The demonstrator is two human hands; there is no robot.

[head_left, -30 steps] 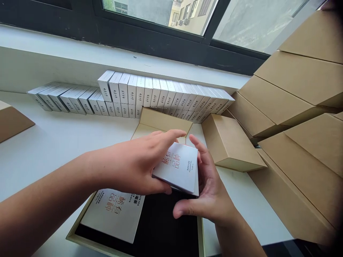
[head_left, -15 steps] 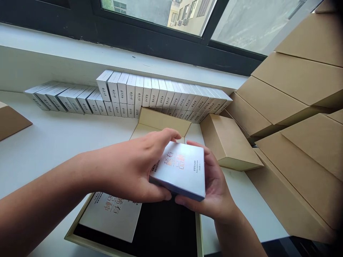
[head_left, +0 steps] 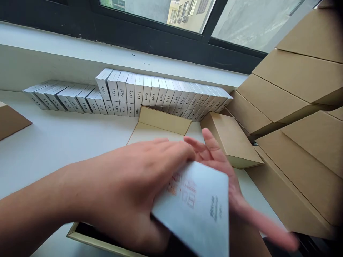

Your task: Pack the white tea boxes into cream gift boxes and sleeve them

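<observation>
My left hand (head_left: 125,185) grips a flat white box (head_left: 198,203) with orange and black print. The white box is tilted and slightly blurred. Just behind and to its right, my right hand (head_left: 222,160) is spread wide, thumb stretched toward the lower right; whether its palm touches the white box I cannot tell. Beneath both hands is an open gift box (head_left: 102,242) with a cream rim and dark inside. Its cream lid (head_left: 163,121) lies folded back behind my hands. My left hand and arm cover most of the gift box's inside.
Slim white boxes (head_left: 139,89) stand in a long two-tier row along the wall below the window. Large brown boxes (head_left: 292,85) are stacked on the right, with one brown box (head_left: 233,139) beside the lid. Another brown box (head_left: 12,121) is at the left edge.
The white box has moved nearer to me and to the right, tilting. My right hand has let go of its edge and spread its fingers. My left hand keeps its grip.
</observation>
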